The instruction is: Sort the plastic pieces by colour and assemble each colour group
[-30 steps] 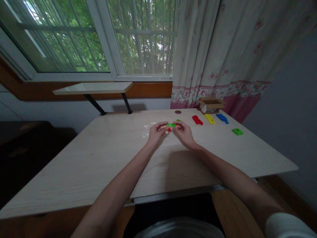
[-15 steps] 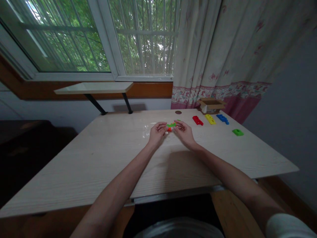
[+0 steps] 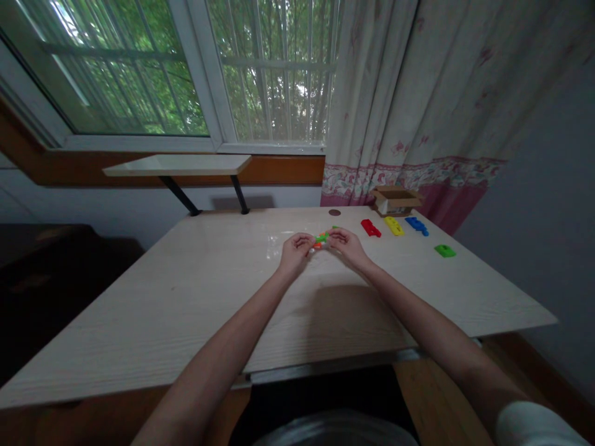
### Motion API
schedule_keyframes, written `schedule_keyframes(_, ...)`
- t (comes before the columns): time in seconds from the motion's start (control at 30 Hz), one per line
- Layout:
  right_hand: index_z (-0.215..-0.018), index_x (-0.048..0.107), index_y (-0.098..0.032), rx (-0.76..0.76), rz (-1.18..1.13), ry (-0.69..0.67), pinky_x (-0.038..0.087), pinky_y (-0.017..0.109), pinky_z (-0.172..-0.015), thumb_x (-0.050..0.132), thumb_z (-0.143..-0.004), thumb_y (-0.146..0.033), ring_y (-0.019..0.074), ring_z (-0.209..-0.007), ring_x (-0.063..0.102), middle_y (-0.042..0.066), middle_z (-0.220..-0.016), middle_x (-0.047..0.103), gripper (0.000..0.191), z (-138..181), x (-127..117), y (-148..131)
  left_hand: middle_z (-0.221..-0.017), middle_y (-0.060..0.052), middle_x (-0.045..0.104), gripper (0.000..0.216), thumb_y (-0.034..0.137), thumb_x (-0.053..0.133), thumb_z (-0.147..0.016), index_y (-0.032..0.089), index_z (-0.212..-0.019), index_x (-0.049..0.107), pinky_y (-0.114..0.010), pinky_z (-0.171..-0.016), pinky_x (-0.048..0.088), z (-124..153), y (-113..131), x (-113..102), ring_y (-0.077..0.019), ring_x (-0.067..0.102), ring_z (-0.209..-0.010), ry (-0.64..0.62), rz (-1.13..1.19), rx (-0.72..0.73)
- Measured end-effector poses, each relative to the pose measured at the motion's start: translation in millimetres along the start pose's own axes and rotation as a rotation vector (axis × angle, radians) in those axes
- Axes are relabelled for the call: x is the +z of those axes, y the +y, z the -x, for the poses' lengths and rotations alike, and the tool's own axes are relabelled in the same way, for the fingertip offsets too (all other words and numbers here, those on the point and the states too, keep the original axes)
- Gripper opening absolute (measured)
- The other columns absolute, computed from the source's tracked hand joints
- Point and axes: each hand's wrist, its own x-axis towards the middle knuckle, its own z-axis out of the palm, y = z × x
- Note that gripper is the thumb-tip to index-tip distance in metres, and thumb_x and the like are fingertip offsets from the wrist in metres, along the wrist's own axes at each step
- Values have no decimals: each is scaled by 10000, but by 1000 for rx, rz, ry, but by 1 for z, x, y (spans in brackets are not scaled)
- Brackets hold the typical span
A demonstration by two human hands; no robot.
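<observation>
While we pinch the small green-and-orange plastic pieces between our fingertips, they sit in the narrow gap where our left hand and right hand meet, just above the desk or resting on it; we cannot tell which. Both hands are closed on the pieces and grasping them, the fingers curled inward from either side. Those fingers hide much of the pieces, so we cannot make out how they fit together. A fingertip hold looks right for parts this small: even pressure from both sides, with the wrists low and the forearms angled in, should keep them steady while leaving the green top in our sight.

Just beyond the right hand, a dark round disc lies on the desk. Farther out to that hand's side, a red plastic piece, a yellow plastic piece and a blue plastic piece lie in a loose row, with a green plastic piece set apart, farther right. A small open cardboard box stands behind the row. Well ahead of the left hand, a pale shelf stands on black brackets below a barred window, and a floral curtain hangs ahead of the right hand.
</observation>
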Motion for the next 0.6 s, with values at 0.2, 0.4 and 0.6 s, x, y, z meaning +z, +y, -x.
schedule_keyframes(0.2,-931,647,-197,-55,42,-43,504,297,-669,700,-647,-432,143,-688,623,26,-757,671,373,4,0,-3,-507,27,538,413,442,803,-478,133,-681,620,-180,-384,220,-3,-9,-4,-33,370,-389,-52,73,-83)
schedule_keyframes(0.4,-974,668,-219,-225,310,-105,491,307,-704,674,-711,-372,142,-702,600,37,-864,679,304,15,-1,-7,-507,24,538,392,426,799,-496,122,-665,620,-170,-369,207,-4,-13,-6,-19,351,-377,-67,101,-134)
schedule_keyframes(0.6,-944,683,-220,-284,395,-96,472,328,-759,649,-743,-379,159,-789,596,60,-959,675,258,15,-1,0,-554,-10,603,364,397,785,-508,115,-678,630,-168,-364,209,-5,-11,-7,-19,355,-366,-47,106,-172)
